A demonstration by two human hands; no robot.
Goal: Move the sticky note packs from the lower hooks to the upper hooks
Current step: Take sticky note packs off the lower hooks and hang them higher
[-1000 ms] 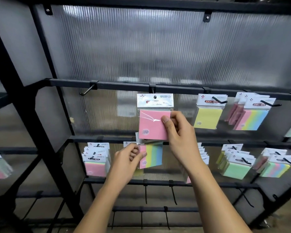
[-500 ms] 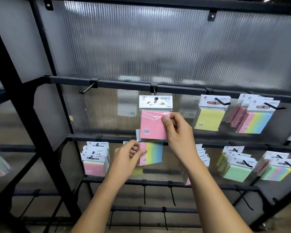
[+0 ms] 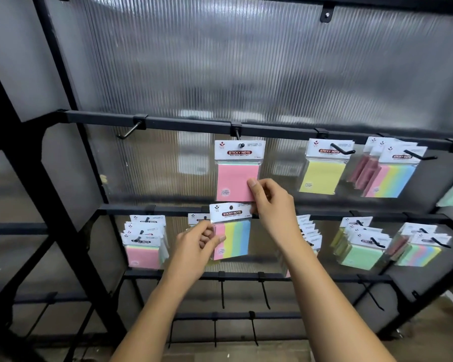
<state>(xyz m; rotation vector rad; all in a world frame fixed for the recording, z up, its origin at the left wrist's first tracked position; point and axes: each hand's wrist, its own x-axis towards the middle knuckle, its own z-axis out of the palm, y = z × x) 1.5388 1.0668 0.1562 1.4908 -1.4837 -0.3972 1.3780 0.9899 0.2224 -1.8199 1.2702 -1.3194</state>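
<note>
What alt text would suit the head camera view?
A person's right hand pinches a pink sticky note pack hanging on an upper hook, while the left hand grips a rainbow-striped pack just below it.

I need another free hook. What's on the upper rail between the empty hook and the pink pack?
Nothing. In the head view the rail runs bare from the empty hook to the pink pack, with only ribbed panel behind.

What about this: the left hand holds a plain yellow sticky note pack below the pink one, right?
Not plain yellow: the head view shows the left hand holding a rainbow-striped plastic-wrapped sticky note pack below the pink sticky note pack.
</note>
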